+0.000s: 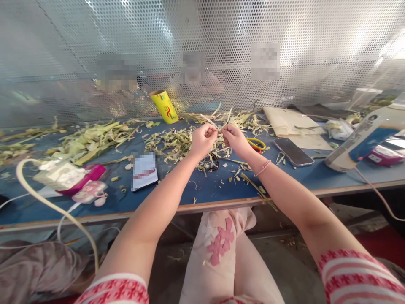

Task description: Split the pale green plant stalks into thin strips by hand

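Note:
Above the heap of shredded pale-green plant strips [174,143], my left hand [204,139] and my right hand [233,140] meet, fingertips nearly touching. Both are closed in a pinch on thin, pale plant fibre [230,115]. One end rises above my right fingers, and another leans up to the left over my left hand. Whether this is one strip or several, I cannot tell, since my fingers hide the middle. Just right of my right hand lie yellow and red bands [257,144]. Small scraps are scattered on the blue tabletop [202,190] below my wrists.
A yellow cardboard tube [164,106] stands tilted near the perforated metal panel [221,38]. A lit phone [144,172] is at left, a dark phone [293,152] at right. A large bottle [363,135] leans right. Leaves [95,141] and a cable [60,202] occupy the left.

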